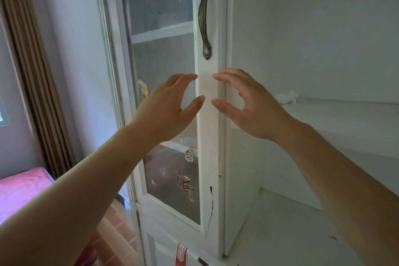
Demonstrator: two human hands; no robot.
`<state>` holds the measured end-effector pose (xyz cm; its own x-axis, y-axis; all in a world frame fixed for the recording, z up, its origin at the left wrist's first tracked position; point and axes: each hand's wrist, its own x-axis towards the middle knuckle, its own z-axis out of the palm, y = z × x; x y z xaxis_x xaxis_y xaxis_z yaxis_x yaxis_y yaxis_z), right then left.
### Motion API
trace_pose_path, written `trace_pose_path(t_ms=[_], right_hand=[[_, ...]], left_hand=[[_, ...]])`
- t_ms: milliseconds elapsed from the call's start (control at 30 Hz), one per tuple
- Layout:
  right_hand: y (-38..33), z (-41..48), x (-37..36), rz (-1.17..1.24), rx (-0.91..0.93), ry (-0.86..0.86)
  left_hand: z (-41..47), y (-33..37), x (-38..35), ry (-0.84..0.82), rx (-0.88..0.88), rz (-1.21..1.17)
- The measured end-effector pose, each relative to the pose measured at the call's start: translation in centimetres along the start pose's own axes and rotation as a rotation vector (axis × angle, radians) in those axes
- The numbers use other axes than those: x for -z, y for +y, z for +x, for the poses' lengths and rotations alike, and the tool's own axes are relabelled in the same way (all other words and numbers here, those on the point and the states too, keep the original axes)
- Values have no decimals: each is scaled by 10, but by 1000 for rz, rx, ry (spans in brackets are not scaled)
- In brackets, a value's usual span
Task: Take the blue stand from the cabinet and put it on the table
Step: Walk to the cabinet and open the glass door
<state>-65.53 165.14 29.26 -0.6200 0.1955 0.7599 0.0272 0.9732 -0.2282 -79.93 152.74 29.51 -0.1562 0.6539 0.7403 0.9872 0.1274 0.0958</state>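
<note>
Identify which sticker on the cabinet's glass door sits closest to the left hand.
The yellow-orange sticker, just above the left hand; the cartoon-figure sticker sits lower.

The white cabinet (pixel 208 114) stands with its glass-paned door shut, the door's frame stile passing just behind both sets of fingertips; no blue stand shows through the glass.

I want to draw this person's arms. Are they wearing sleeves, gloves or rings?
No. Both forearms are bare as far as the picture shows, with no sleeve in view. The left hand and right hand have no gloves, and I see no rings, watch or bracelet. The fingernails look short and unpainted.
</note>
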Motion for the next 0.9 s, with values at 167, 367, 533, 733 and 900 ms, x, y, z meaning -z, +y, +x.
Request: trace_pose_path(t_ms=[167, 367, 533, 733, 900], right_hand=[[4, 20, 13, -25, 47, 101], [19, 41, 32, -130, 95, 145], [29, 62, 47, -159, 149, 176], [40, 82, 47, -157, 145, 170], [44, 92, 47, -91, 123, 176]], left_hand=[[27, 3, 4, 70, -68, 23], [60, 2, 17, 196, -77, 64], [80, 2, 18, 245, -94, 46], [98, 7, 17, 295, -101, 55], [105, 8, 14, 299, -122, 62]])
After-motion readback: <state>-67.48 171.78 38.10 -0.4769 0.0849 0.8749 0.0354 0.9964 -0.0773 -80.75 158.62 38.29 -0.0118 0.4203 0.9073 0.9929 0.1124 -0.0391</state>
